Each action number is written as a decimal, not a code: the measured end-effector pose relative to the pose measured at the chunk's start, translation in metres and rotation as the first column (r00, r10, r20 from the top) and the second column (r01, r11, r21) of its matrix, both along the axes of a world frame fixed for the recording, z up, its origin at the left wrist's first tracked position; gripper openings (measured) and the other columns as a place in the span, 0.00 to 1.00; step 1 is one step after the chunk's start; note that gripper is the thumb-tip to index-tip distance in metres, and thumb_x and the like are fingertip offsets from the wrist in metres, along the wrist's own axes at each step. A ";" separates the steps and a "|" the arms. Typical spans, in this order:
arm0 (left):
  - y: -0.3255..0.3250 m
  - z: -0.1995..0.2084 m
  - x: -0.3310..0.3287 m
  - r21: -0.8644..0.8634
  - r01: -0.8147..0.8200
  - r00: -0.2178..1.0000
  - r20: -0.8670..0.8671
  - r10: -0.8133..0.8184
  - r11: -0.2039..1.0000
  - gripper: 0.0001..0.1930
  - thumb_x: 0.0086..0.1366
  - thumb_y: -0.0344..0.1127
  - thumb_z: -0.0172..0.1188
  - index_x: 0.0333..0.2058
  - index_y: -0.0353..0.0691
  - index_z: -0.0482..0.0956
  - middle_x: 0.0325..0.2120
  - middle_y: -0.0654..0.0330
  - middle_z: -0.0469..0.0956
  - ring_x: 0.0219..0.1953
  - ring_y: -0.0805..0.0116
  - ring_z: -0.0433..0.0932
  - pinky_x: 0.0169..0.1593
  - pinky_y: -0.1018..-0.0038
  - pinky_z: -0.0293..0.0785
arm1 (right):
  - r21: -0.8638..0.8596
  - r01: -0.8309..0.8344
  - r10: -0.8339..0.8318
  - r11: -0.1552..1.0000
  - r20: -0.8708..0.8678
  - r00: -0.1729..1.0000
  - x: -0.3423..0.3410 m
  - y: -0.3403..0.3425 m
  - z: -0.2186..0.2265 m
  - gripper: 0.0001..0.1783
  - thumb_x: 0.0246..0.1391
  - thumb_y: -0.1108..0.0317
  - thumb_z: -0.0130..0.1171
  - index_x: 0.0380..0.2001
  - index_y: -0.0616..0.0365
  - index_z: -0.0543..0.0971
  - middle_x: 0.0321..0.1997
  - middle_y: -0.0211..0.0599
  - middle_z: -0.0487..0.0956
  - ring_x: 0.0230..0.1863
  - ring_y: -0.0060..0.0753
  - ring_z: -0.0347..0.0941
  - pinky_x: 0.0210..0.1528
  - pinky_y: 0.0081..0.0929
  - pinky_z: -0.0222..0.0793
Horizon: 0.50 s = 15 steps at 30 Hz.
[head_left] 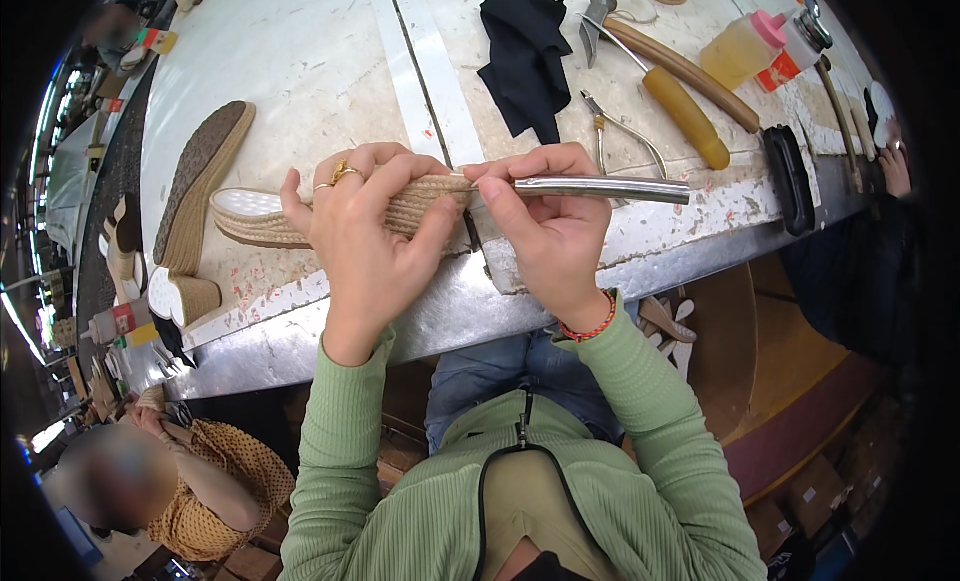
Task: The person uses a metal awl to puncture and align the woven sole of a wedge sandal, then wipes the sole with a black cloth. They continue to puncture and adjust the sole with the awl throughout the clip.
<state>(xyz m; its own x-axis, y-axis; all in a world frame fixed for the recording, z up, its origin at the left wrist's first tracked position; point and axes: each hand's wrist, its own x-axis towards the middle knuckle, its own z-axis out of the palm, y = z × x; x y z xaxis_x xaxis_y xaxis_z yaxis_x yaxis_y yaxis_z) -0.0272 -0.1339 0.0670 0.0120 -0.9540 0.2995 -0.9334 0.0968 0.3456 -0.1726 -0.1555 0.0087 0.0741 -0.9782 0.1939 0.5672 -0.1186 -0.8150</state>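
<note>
A wedge shoe sole wrapped in braided jute, with a white dimpled top, lies on its side along the table's front part. My left hand grips it around the middle, hiding much of it. In my right hand is a slim tool with a shiny round metal handle, pointing right. Its thin tip meets the braid at the sole's right end, where my right fingertips also are. Left of my hands rests a second jute sole with a brown speckled bottom.
Beyond my right hand lie a black cloth, nippers, a hammer and a yellow-handled tool. A pink-capped bottle stands farther right, near a black case. Another person works at lower left.
</note>
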 end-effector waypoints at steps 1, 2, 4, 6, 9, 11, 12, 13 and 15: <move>0.000 0.000 0.000 0.002 0.002 1.000 -0.002 -0.002 1.000 0.10 0.51 0.45 0.64 0.32 0.53 0.83 0.36 0.68 0.78 0.51 0.61 0.70 0.64 0.45 0.37 | 0.004 0.010 -0.010 1.000 0.005 1.000 0.001 0.001 0.001 0.10 0.55 0.82 0.59 0.38 0.64 0.69 0.39 0.37 0.76 0.44 0.23 0.77 0.48 0.20 0.75; 0.001 0.000 0.000 0.003 0.004 1.000 -0.003 -0.004 1.000 0.10 0.51 0.45 0.64 0.32 0.53 0.83 0.36 0.68 0.78 0.51 0.61 0.70 0.64 0.45 0.37 | 0.009 0.021 -0.021 1.000 0.010 1.000 0.001 0.001 0.001 0.10 0.56 0.82 0.59 0.38 0.64 0.69 0.39 0.37 0.76 0.43 0.23 0.77 0.47 0.20 0.75; 0.001 0.001 0.000 0.008 0.005 1.000 -0.003 -0.005 1.000 0.09 0.51 0.45 0.64 0.32 0.53 0.84 0.36 0.68 0.78 0.51 0.61 0.70 0.64 0.44 0.37 | 0.030 0.040 -0.039 0.999 -0.031 0.999 0.002 0.002 0.004 0.12 0.56 0.83 0.58 0.40 0.64 0.67 0.38 0.43 0.79 0.44 0.31 0.79 0.48 0.24 0.76; 0.001 0.001 0.000 0.001 0.002 1.000 -0.003 -0.002 1.000 0.09 0.51 0.44 0.64 0.32 0.53 0.84 0.35 0.69 0.78 0.51 0.61 0.70 0.64 0.45 0.37 | 0.041 0.057 -0.055 0.998 -0.065 0.996 0.002 0.003 0.005 0.13 0.57 0.83 0.57 0.42 0.64 0.66 0.38 0.46 0.80 0.44 0.35 0.81 0.49 0.27 0.77; 0.000 0.000 -0.001 -0.004 -0.006 1.000 -0.004 0.006 1.000 0.09 0.51 0.44 0.63 0.31 0.53 0.84 0.35 0.69 0.78 0.50 0.62 0.70 0.64 0.45 0.37 | 0.046 0.072 -0.069 0.996 -0.055 0.996 0.004 0.002 0.005 0.13 0.56 0.83 0.57 0.41 0.64 0.66 0.37 0.43 0.78 0.43 0.31 0.80 0.48 0.24 0.77; 0.000 -0.001 -0.001 -0.005 -0.012 1.000 -0.003 0.011 1.000 0.09 0.51 0.44 0.63 0.31 0.52 0.84 0.34 0.69 0.78 0.50 0.62 0.71 0.64 0.46 0.37 | 0.054 0.073 -0.074 0.996 0.017 0.997 0.004 0.001 0.003 0.13 0.56 0.82 0.58 0.39 0.63 0.66 0.37 0.37 0.76 0.41 0.21 0.78 0.45 0.18 0.77; 0.000 -0.001 -0.001 -0.005 -0.013 1.000 0.000 0.013 1.000 0.09 0.51 0.44 0.63 0.30 0.52 0.84 0.34 0.69 0.78 0.50 0.63 0.71 0.64 0.46 0.37 | 0.062 0.054 -0.057 0.997 0.044 0.997 0.003 0.000 0.004 0.13 0.56 0.82 0.58 0.39 0.63 0.66 0.37 0.37 0.76 0.41 0.21 0.78 0.45 0.18 0.77; 0.000 -0.001 -0.001 -0.005 -0.015 1.000 0.003 0.015 1.000 0.09 0.51 0.44 0.63 0.30 0.52 0.84 0.34 0.69 0.79 0.49 0.63 0.71 0.64 0.47 0.37 | 0.070 0.034 -0.039 0.997 0.071 0.997 0.001 0.000 0.005 0.13 0.56 0.82 0.58 0.39 0.63 0.66 0.37 0.37 0.76 0.41 0.21 0.78 0.45 0.18 0.77; 0.000 -0.002 0.000 -0.016 -0.013 1.000 -0.003 0.013 1.000 0.08 0.51 0.44 0.63 0.30 0.52 0.84 0.34 0.69 0.79 0.49 0.63 0.71 0.64 0.47 0.37 | 0.073 0.016 -0.023 0.997 0.093 0.995 0.000 0.000 0.006 0.13 0.56 0.82 0.58 0.39 0.63 0.66 0.37 0.37 0.76 0.41 0.21 0.78 0.45 0.18 0.77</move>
